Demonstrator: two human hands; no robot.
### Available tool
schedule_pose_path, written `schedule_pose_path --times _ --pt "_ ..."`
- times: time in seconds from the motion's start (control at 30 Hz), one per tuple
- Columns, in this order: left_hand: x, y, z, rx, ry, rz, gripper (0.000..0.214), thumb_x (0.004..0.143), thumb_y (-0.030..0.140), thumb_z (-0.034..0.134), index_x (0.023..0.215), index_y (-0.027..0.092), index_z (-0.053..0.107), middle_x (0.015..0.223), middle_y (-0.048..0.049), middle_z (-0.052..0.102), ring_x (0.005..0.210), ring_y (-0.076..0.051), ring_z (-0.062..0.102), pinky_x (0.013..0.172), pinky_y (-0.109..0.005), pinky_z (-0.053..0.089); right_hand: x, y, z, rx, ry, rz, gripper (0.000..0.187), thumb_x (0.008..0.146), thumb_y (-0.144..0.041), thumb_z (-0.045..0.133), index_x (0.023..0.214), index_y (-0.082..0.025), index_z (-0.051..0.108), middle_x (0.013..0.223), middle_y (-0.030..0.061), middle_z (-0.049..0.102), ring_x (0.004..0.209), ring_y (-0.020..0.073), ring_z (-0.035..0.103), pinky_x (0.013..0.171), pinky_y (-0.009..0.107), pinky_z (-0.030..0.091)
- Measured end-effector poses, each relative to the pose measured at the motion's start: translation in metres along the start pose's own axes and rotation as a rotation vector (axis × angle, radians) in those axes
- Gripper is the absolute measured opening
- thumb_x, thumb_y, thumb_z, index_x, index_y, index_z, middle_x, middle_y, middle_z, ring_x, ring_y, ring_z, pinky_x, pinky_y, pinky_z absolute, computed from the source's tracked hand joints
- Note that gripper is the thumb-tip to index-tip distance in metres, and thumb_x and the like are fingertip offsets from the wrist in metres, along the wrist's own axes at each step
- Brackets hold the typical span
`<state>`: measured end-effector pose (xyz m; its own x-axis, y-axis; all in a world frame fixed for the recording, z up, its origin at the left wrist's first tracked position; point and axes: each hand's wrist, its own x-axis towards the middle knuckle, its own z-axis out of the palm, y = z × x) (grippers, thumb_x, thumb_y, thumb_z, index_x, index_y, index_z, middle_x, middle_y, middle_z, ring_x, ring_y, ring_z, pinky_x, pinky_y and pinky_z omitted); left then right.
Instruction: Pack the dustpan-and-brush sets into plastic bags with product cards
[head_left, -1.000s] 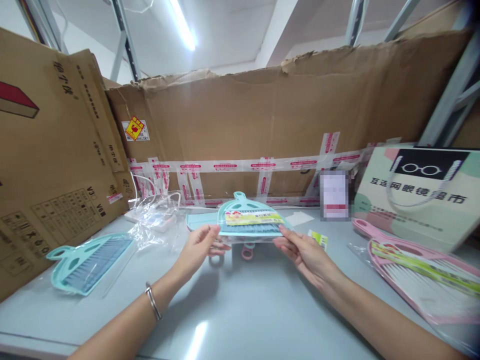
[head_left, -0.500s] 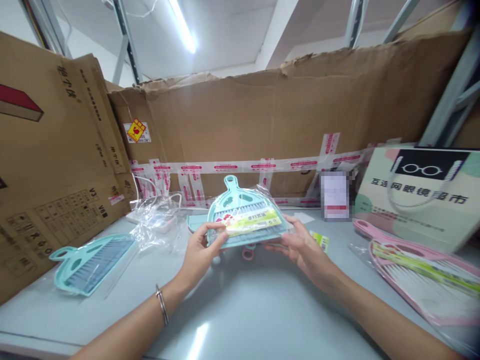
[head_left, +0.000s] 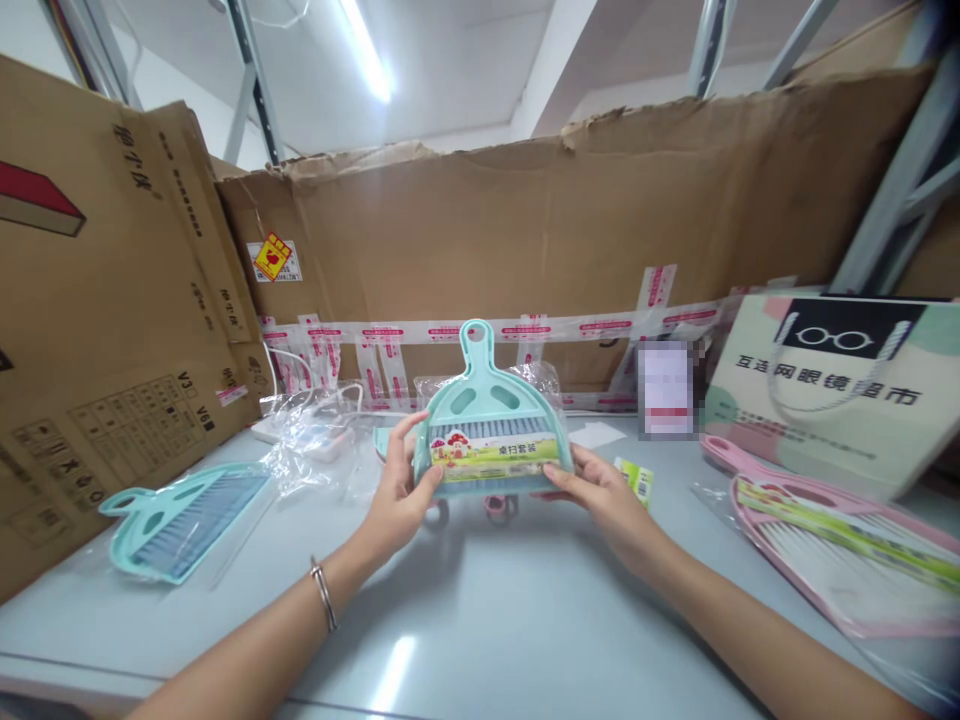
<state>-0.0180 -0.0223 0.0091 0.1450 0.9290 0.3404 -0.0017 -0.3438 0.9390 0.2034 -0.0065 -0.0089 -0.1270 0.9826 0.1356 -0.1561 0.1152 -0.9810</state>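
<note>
A mint-green dustpan and brush set [head_left: 480, 400] is held up above the table, its handle pointing upward. A printed label with red mushrooms crosses its front, and clear wrap shows around its edges. My left hand [head_left: 401, 490] grips the lower left edge, thumb on the front. On the lower right edge my right hand [head_left: 600, 495] is closed in the same way, fingers partly hidden behind. Pink ring-like handles [head_left: 496, 505] show below the set, their other parts hidden behind it.
On the left lies another mint dustpan set [head_left: 191, 520] beside crumpled clear plastic [head_left: 307, 440]. A pink dustpan set [head_left: 832, 540] lies on the right, before a glasses-print bag [head_left: 825, 390]. Cardboard boxes [head_left: 450, 240] wall the back and left of the table [head_left: 480, 630].
The dustpan set has tipped more upright and faces me squarely, its handle higher. My right hand has shifted its hold, its thumb now on the front of the label.
</note>
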Motion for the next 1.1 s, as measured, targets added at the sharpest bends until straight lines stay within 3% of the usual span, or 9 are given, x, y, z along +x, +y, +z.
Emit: schedule_pose_path --times 0.13,0.23,0.33,0.43,0.6,0.7,0.83,1.0,1.1 --pt "0.001 -0.008 -0.002 0.048 -0.08 0.056 0.054 0.08 0.026 0.055 0.127 0.028 0.028 0.124 -0.0061 0.047 0.109 -0.018 0.05 0.092 -0.03 0.043 -0.001 0.004 0.002 -0.055 0.039 0.005 0.041 0.067 -0.046 0.067 0.097 -0.019 0.059 0.095 0.0043 0.067 0.072 0.0173 0.063 0.059 0.028 0.052" --pt "-0.001 -0.01 -0.001 0.098 -0.146 0.107 0.05 0.082 0.025 0.054 0.128 0.026 0.033 0.128 -0.007 0.043 0.116 -0.019 0.044 0.1 -0.031 0.036 -0.002 0.003 0.005 -0.104 0.103 -0.037 0.04 0.067 -0.048 0.067 0.093 -0.019 0.057 0.084 0.0036 0.068 0.063 0.0168 0.061 0.049 0.028 0.051" --pt "-0.003 -0.008 0.002 0.029 -0.215 0.112 0.057 0.082 0.027 0.054 0.131 0.03 0.025 0.128 -0.0071 0.043 0.113 -0.02 0.048 0.095 -0.033 0.04 -0.006 -0.004 0.005 -0.101 0.152 -0.055 0.041 0.063 -0.049 0.069 0.088 -0.018 0.058 0.078 0.003 0.068 0.058 0.0171 0.06 0.045 0.027 0.049" --pt "-0.004 -0.005 -0.001 -0.005 -0.27 0.104 0.064 0.081 0.029 0.057 0.133 0.035 0.02 0.125 -0.0075 0.045 0.1 -0.019 0.056 0.082 -0.031 0.048 -0.014 -0.015 -0.009 -0.102 0.234 -0.087 0.041 0.06 -0.048 0.072 0.086 -0.019 0.061 0.075 0.0023 0.067 0.059 0.0175 0.06 0.047 0.027 0.049" --pt "-0.002 0.002 -0.016 0.171 -0.179 0.187 0.056 0.081 0.032 0.055 0.131 0.032 0.029 0.121 -0.0096 0.047 0.102 -0.022 0.057 0.071 -0.028 0.05 -0.05 -0.041 -0.083 -0.169 0.507 -0.117 0.022 0.066 -0.035 0.071 0.073 -0.016 0.064 0.061 0.0034 0.064 0.05 0.0139 0.055 0.042 0.023 0.045" --pt "0.003 0.009 -0.026 0.356 -0.111 0.315 0.045 0.081 0.031 0.054 0.124 0.026 0.041 0.121 -0.0101 0.049 0.103 -0.022 0.056 0.076 -0.031 0.051 -0.086 -0.058 -0.14 -0.144 0.722 0.061 0.008 0.072 -0.018 0.066 0.066 -0.012 0.066 0.063 0.0096 0.066 0.049 0.0123 0.056 0.043 0.023 0.041" --pt "0.009 0.018 -0.038 0.55 0.031 0.486 0.033 0.083 0.031 0.049 0.114 0.02 0.049 0.114 -0.0101 0.053 0.099 -0.02 0.058 0.077 -0.031 0.051 -0.125 -0.065 -0.202 -0.146 0.748 0.273 0.023 0.075 -0.014 0.062 0.052 -0.009 0.064 0.052 0.0117 0.062 0.041 0.0078 0.051 0.043 0.025 0.034" --pt "0.002 0.013 -0.063 0.685 0.217 0.53 0.025 0.085 0.031 0.044 0.104 0.018 0.054 0.104 -0.0088 0.056 0.091 -0.017 0.058 0.069 -0.026 0.051 -0.124 -0.059 -0.239 -0.493 0.722 0.353 0.01 0.062 -0.014 0.072 0.055 -0.009 0.068 0.058 0.0125 0.065 0.046 0.008 0.052 0.053 0.028 0.036" --pt "-0.006 0.002 -0.08 0.775 0.275 0.52 0.024 0.085 0.029 0.042 0.101 0.017 0.055 0.102 -0.0089 0.056 0.093 -0.018 0.056 0.071 -0.026 0.051 -0.112 -0.045 -0.25 -0.816 0.759 0.211 0.012 0.054 -0.019 0.077 0.055 -0.01 0.07 0.061 0.015 0.066 0.051 0.0141 0.055 0.06 0.032 0.038"
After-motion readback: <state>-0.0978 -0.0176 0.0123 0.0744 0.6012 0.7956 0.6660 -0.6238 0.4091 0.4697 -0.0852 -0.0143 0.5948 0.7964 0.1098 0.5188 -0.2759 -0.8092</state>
